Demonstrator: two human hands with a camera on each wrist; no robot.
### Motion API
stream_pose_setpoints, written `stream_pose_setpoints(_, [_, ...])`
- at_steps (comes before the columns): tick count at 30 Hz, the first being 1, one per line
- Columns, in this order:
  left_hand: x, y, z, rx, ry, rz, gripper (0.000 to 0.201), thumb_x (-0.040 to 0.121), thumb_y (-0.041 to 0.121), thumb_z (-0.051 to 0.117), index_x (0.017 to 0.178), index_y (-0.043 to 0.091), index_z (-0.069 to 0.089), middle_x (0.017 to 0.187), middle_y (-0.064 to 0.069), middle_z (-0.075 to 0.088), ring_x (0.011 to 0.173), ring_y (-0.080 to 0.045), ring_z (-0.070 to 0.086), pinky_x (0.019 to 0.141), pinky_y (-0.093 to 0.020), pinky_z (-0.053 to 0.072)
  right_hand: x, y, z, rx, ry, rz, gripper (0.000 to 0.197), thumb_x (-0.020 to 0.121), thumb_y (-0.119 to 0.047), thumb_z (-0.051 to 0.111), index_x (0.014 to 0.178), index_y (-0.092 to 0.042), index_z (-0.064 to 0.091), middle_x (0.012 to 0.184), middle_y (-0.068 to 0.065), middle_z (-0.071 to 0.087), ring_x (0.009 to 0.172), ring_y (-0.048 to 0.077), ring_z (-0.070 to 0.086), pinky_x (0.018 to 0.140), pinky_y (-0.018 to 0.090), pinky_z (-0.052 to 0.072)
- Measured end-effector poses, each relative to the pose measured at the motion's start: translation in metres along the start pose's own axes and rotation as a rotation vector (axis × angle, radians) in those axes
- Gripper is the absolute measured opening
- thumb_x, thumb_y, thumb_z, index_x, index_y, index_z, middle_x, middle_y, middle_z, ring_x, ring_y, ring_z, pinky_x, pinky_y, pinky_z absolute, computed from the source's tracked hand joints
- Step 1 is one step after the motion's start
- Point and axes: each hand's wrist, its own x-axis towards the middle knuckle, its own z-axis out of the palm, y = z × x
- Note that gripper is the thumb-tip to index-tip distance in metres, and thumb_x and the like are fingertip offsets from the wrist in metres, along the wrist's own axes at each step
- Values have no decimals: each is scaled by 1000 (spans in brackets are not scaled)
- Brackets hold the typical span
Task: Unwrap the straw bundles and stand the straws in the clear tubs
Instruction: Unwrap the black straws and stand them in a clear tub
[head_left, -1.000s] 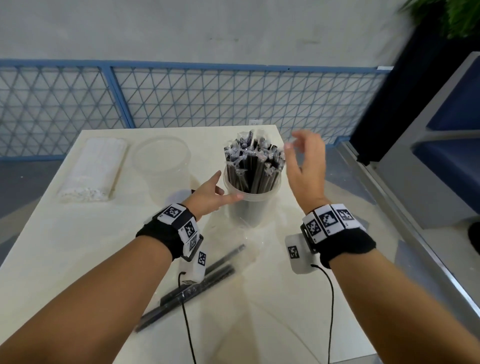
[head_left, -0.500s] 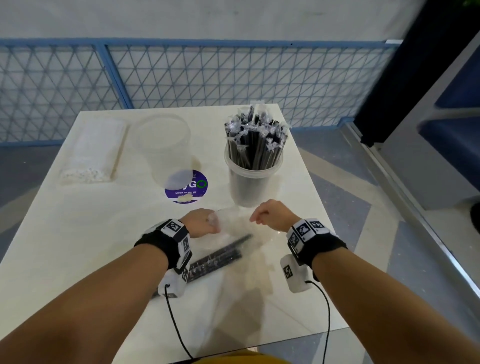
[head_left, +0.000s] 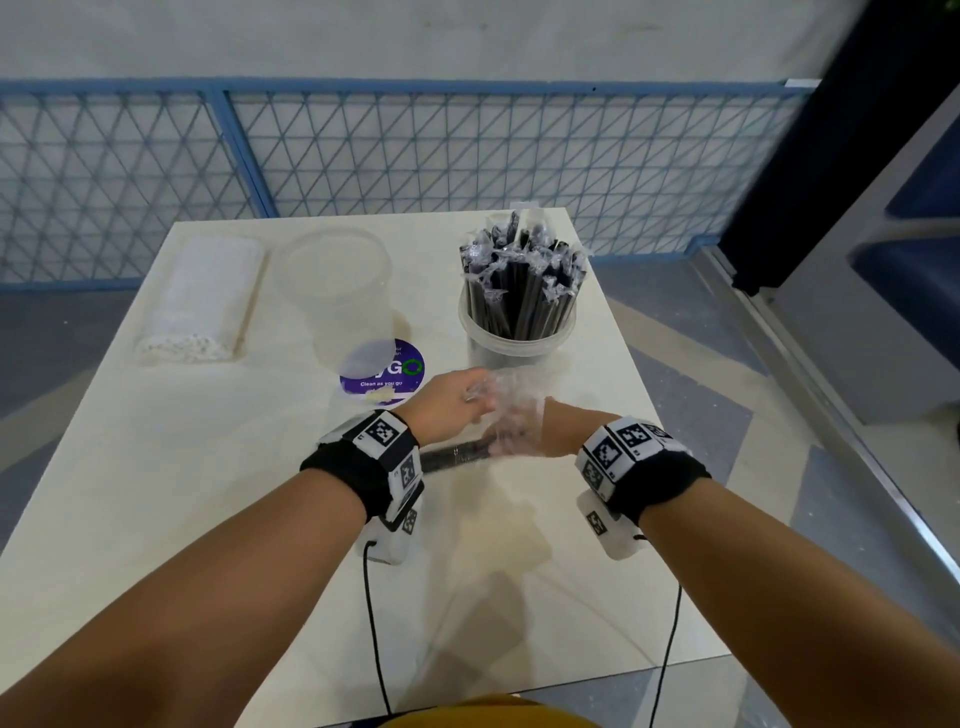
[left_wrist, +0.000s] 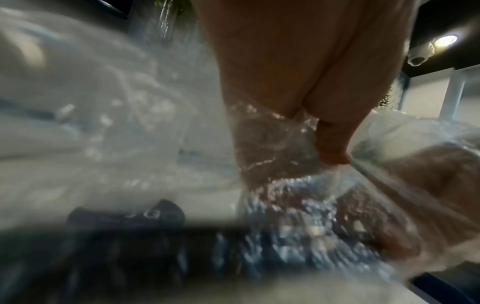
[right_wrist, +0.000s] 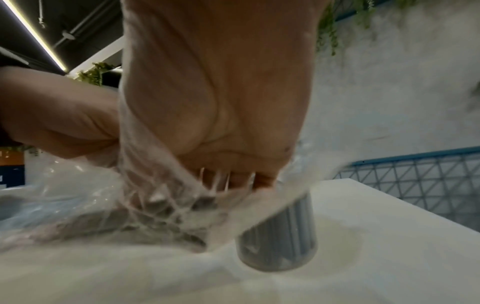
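both hands meet near the middle of the pale cream surface (head_left: 156, 519), w/ a crumpled clear plastic wrapper (head_left: 506, 410) between them. left hand (head_left: 448, 402): fingers curled, pinching the wrapper's film; in the left wrist view a fingertip (left_wrist: 332, 148) presses into the crinkled plastic. right hand (head_left: 550, 431): fingers curled into the same wrapper, film bunched over the knuckles in the right wrist view. a few black straws (head_left: 454, 454) lie flat on the surface under the hands, one end inside the wrapper, running toward the left wrist. clear round plastic tub packed w/ upright black straws (head_left: 519, 332) stands toward the far right corner, just beyond the hands. an empty clear round tub (head_left: 337, 291) stands to its left at mid far edge, partly over a purple round sticker (head_left: 384, 371). a wrapped bundle of white straws (head_left: 202, 301) lies flat near the far left corner, well apart from the hands.
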Motion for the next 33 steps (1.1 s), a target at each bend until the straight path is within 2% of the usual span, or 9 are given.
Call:
stream_pose_setpoints(2, [0,2,0,30,12,37,44,92,16,52,136,13,43,132,-11,55,114,-27,58,84,-27,43,-7,-4,-2,108,14,-21,45,95,-21,52,135,-4,42,128,11,54,117,27,51,83,9,39])
stream_pose_setpoints(4, [0,5,2,18,29,44,47,92,17,53,137,14,41,135,-10,52,119,-26,55,89,-28,41,-6,-5,-4,88,-35,-19,50,95,-21,51,138,-3,35,128,12,51,118,27,50,89,17,41])
stream_pose_setpoints(6, [1,7,4,-20,45,50,47,91,17,54,137,15,43,134,-10,54,115,-24,57,86,-27,42,-5,-6,-5,-16,-141,-8,42,96,-29,49,133,-9,44,124,11,55,110,24,52,90,28,40])
stream_pose_setpoints(10, [0,12,9,20,97,131,42,90,14,56,132,10,49,132,-11,56,119,-22,53,92,-23,37,-4,-3,-6,0,-175,1,32,94,-27,52,118,-7,54,92,2,56,75,14,50,62,18,41])
stream_pose_setpoints(13, [0,15,7,66,114,210,43,90,18,57,131,9,49,132,-9,56,122,-20,51,94,-20,34,-13,5,-10,138,-112,-3,34,89,-28,61,122,-20,53,104,-3,49,93,15,47,68,16,38])
stream_pose_setpoints(16, [-2,11,-3,135,-28,205,57,78,35,71,126,18,45,124,-3,59,104,-19,59,83,-27,43,-21,12,-17,155,-106,-2,12,89,-22,62,92,-28,52,87,-7,53,90,17,48,67,18,39])
stream_pose_setpoints(20, [-5,-3,-4,274,-210,121,95,57,29,86,135,25,32,106,-5,68,95,-20,64,89,-33,50,-21,15,-28,23,-166,5,8,87,-15,59,94,-14,60,84,10,61,68,18,50,61,27,40])
stream_pose_setpoints(27, [-5,-33,2,204,-189,15,40,72,6,73,107,14,54,78,1,61,66,-13,59,57,-16,45,-56,24,-73,-114,-132,11,5,86,-12,60,91,-12,61,66,-3,57,56,13,47,52,18,38])
stream_pose_setpoints(33, [-15,-33,1,-87,-97,81,20,84,9,64,83,24,51,58,9,46,42,1,44,47,-12,37,-76,40,-79,861,318,-166,31,80,5,65,109,-4,61,77,5,65,62,11,62,61,21,54])
